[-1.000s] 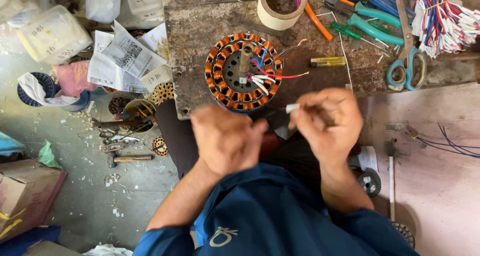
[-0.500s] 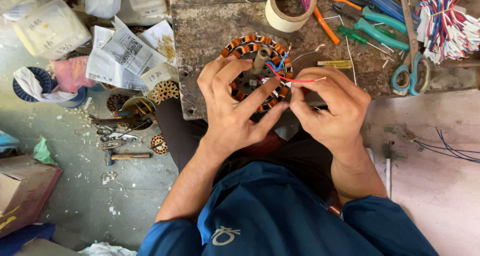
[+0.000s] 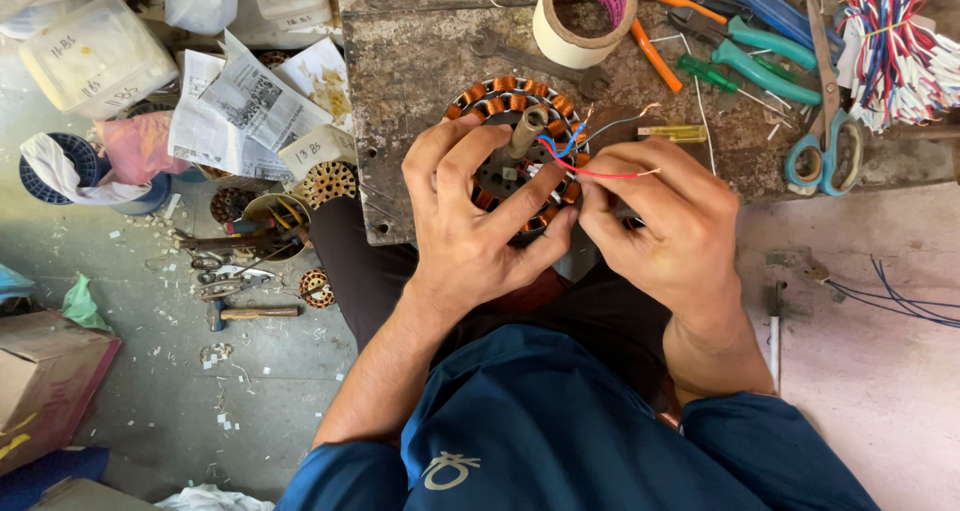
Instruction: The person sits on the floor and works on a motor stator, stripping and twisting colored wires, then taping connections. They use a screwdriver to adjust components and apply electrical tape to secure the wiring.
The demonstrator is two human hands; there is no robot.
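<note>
A round motor stator (image 3: 505, 99) with copper-coloured coils and a central shaft lies on a worn metal workbench (image 3: 420, 61). My left hand (image 3: 475, 221) rests on its near edge with fingers spread over the coils. My right hand (image 3: 665, 216) sits just right of it and pinches thin wires (image 3: 585, 161): red, blue and white leads that run out of the stator. Both hands cover the stator's near half.
On the bench behind lie a tape roll (image 3: 580, 16), teal pliers (image 3: 765, 56), orange-handled tools (image 3: 655, 56), blue scissors (image 3: 825, 151) and a bundle of red, white and blue wires (image 3: 900, 51). Left, on the floor, are papers (image 3: 250, 101), plastic tubs (image 3: 95, 56), a hammer (image 3: 250, 314) and a cardboard box (image 3: 45, 381).
Both hands have moved up from my lap onto the stator. The left hand opened and spread over the coils; the right now pinches the wire leads.
</note>
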